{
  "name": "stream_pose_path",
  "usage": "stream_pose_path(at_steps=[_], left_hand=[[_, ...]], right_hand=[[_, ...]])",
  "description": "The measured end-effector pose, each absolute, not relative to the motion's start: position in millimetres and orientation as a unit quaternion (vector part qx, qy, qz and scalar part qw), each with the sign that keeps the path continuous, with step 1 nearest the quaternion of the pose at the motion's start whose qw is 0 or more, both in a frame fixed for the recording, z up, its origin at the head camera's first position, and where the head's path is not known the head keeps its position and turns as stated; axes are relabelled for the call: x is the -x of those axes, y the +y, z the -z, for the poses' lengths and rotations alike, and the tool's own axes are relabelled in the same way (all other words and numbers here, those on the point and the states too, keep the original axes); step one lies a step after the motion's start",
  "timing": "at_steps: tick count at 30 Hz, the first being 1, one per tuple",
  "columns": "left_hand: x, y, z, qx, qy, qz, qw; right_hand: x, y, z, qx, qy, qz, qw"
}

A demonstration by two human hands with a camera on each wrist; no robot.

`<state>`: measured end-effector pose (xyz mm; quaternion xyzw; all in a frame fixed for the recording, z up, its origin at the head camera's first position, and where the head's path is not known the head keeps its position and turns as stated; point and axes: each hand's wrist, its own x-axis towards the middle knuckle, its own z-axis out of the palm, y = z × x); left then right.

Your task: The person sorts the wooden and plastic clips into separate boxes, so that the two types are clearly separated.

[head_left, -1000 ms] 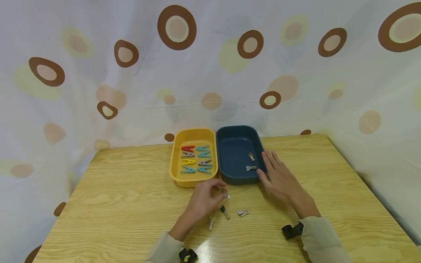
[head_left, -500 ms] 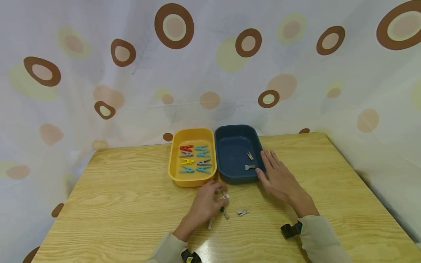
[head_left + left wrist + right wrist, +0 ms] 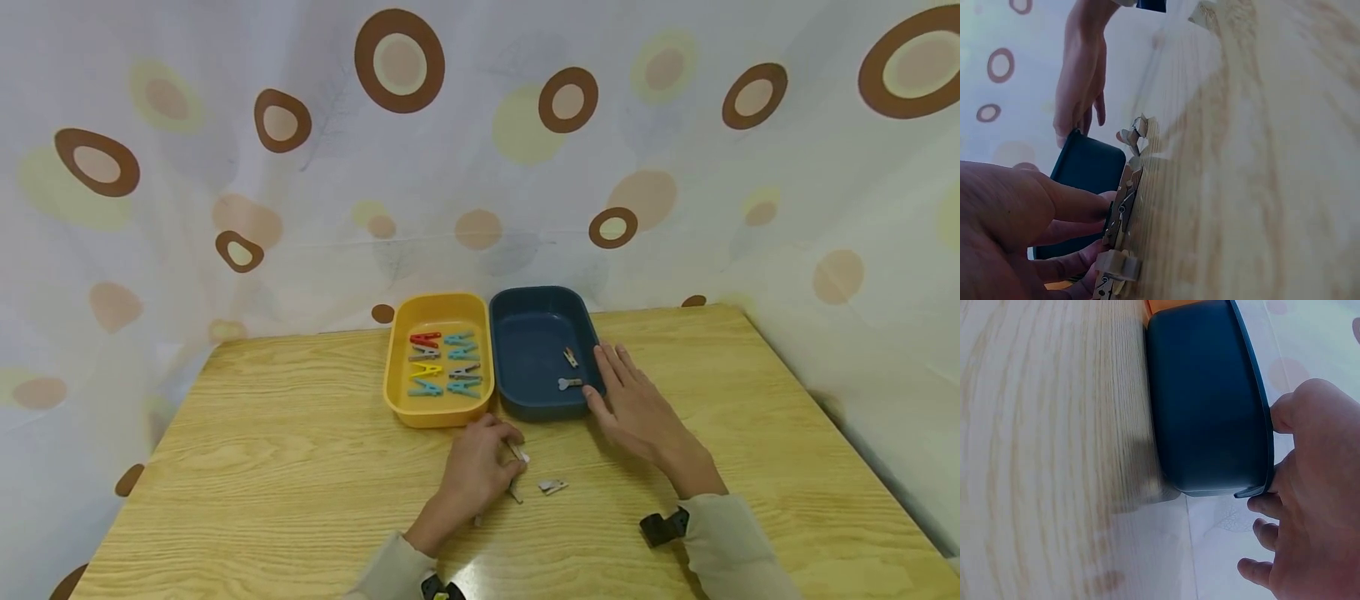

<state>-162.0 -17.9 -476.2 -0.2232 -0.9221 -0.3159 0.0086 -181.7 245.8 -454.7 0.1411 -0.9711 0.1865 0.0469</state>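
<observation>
The left hand [image 3: 476, 473] has slid a little toward the person over the last second, and its fingers are bent about the small wooden clips on the table [image 3: 300, 433], thumb and forefinger apart; I cannot tell whether a clip is truly pinched. The white-topped clip [image 3: 522, 456] at its fingertips has shifted nearer the person and turned somewhat, while the dark-headed clip [image 3: 516, 494] is now mostly covered by the hand. That reads as work on the loose clips, with nothing carried off yet. A pale clip [image 3: 552, 487] lies just beside, untouched, and another clip's end [image 3: 477, 521] shows below the wrist. The right hand [image 3: 639, 408] has stayed put, fingers extended along the side of the blue tray [image 3: 551, 412], which contains the same two wooden clips [image 3: 571, 383]. Beside it, the yellow tray [image 3: 442, 419] is unchanged too, its plastic clips [image 3: 426, 370] in two columns.
</observation>
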Motion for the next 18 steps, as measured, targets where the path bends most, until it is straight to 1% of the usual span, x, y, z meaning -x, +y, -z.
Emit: stream_pose_path(at_steps=[10,18], left_hand=[[161.4,-18.1,474.6,0.221,-0.922,0.316,0.012],[162.3,-20.0,471.5,0.235,-0.910,0.341,0.026]], right_hand=[[179.1,245.0,453.0,-0.142,-0.969,-0.197,0.053],[179.7,245.0,452.9,-0.145,-0.968,-0.198,0.054]])
